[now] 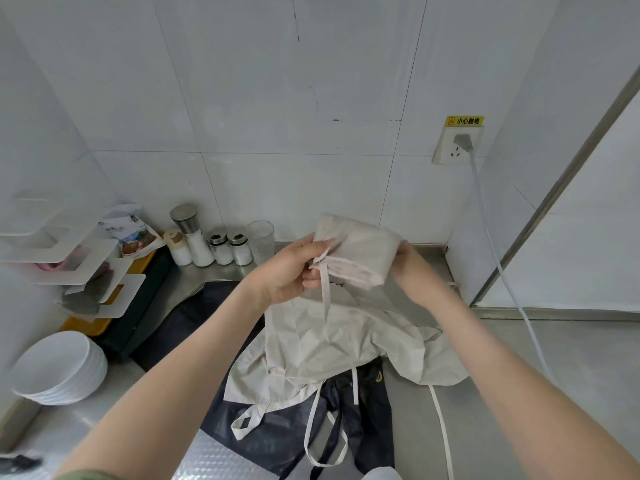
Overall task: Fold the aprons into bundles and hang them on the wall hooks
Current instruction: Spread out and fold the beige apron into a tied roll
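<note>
Your left fingers [313,245] pinch the folded cream cloth apron bundle [360,247], your right hand [403,261] has its fingers hidden behind it; slacken that pinch and it could unroll, pulled by its dangling white strap [324,296].

Single head-worn view, angled forward and down, close above the steel counter [519,358].

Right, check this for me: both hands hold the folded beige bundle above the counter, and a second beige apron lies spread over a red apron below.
Wrong in one respect: the lower apron is dark, near black, not red; the head view shows it. Otherwise yes: left hand and right hand hold the folded beige bundle above the counter, second beige apron spread below.
</note>
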The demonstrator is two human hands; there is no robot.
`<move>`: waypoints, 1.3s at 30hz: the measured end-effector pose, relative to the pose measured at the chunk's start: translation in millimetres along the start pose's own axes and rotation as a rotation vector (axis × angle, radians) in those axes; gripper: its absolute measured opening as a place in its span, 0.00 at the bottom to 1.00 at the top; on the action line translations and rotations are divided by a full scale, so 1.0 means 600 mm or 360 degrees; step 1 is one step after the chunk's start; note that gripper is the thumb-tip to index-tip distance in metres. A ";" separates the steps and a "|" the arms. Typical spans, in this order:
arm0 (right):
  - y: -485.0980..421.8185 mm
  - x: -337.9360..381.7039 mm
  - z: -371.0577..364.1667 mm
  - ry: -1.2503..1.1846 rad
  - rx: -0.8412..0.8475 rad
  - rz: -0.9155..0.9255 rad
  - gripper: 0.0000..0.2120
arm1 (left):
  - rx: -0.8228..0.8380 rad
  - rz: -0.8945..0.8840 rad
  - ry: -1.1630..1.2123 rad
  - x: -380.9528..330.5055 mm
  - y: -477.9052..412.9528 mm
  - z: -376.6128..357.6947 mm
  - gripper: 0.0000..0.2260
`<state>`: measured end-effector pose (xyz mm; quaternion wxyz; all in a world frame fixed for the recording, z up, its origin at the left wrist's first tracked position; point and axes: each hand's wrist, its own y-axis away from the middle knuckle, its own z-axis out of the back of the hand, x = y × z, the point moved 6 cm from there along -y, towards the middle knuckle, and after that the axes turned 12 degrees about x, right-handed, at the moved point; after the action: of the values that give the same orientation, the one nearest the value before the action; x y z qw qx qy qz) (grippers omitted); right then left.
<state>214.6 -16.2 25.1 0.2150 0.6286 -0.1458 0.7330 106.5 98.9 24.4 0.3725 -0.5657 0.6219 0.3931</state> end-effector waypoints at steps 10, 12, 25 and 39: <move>-0.011 -0.031 -0.082 -0.0780 0.0186 -0.0065 0.10 | -0.0633 -0.0378 -0.0160 -0.023 -0.023 0.005 0.04; -0.006 -0.017 -0.075 -0.0300 0.0152 -0.0043 0.06 | -0.0739 -0.0341 -0.0288 -0.019 -0.022 0.013 0.05; 0.005 0.028 -0.007 0.0981 -0.0073 0.0156 0.13 | -0.0759 -0.0309 -0.0402 -0.003 -0.020 0.008 0.03; 0.008 -0.004 -0.033 0.0816 0.0022 0.0084 0.12 | -0.1096 0.0089 -0.0123 0.048 0.020 0.064 0.09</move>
<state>195.5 -11.4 19.7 0.2215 0.4197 -0.0978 0.8748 92.6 122.4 -16.9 0.1719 -0.6256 0.4535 0.6111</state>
